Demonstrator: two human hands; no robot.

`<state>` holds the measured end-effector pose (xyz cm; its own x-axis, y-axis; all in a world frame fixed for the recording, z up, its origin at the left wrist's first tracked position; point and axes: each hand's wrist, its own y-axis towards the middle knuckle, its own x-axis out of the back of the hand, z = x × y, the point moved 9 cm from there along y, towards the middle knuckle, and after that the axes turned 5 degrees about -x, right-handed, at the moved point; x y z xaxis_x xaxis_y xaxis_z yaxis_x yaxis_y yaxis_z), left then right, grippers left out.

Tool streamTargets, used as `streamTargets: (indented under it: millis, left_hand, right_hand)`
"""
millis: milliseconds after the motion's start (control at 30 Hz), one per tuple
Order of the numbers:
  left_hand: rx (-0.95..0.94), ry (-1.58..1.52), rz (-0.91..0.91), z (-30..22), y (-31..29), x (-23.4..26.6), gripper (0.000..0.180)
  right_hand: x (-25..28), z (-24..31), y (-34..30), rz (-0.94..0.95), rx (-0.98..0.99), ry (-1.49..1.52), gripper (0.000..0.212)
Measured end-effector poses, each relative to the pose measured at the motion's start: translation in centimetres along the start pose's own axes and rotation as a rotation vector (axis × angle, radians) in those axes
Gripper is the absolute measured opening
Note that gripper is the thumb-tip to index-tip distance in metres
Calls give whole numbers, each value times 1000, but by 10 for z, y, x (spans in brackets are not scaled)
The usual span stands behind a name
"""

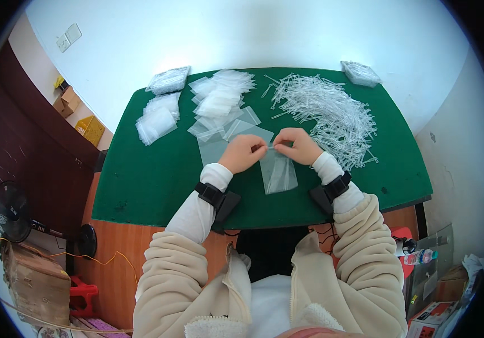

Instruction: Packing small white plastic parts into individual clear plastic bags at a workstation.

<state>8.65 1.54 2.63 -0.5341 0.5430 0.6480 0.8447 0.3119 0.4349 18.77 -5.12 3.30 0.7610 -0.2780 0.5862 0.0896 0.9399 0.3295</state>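
- Left hand (pixel 242 153), seen from the head camera, is curled shut with its fingertips pinching the top edge of a small clear bag (pixel 278 172) above the green table mat (pixel 140 180).
- Right hand (pixel 301 145) is closed on the same top edge from the other side; the two sets of fingertips nearly meet in the middle, and something thin may sit between them, too small to tell.
- That clear bag hangs down from the pinch toward the person, its lower part lying flat on the mat, between the two wrists.
- Each wrist wears a black band (pixel 211 194) with a dark block attached on the underside.
- Just beyond the left hand lie more loose flat bags (pixel 236 129), overlapping one another and partly hidden by the knuckles.
- Farther back sit heaps of filled bags (pixel 219 93) and, to the left, another heap of bags (pixel 157 119) and a bundled stack (pixel 168 80) at the far edge.
- A wide tangle of thin clear plastic sticks (pixel 332 112) covers the right part of the mat, reaching close to the right hand.
- A second bundled stack (pixel 360 73) rests at the far right corner.
- Off the table, a black fan (pixel 10 211) stands on the left floor near cardboard boxes (pixel 33 279), and a bottle (pixel 420 257) lies to the right.
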Motion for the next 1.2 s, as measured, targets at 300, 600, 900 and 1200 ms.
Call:
streamTargets:
  millis: [300, 600, 900, 1200]
  left_hand:
    - [-19, 4, -20, -4, 2, 3, 19]
    - [48, 59, 58, 5, -2, 1, 19]
    - [-49, -3, -38, -14, 0, -4, 20]
    - [51, -25, 10, 1, 0, 11, 20]
  right_hand:
    - [4, -11, 1, 99, -83, -15, 13]
    - [3, -17, 1, 41, -127, 48, 12]
    - [-15, -2, 0, 121, -45, 90, 10]
    - [18, -13, 0, 20, -82, 48, 10]
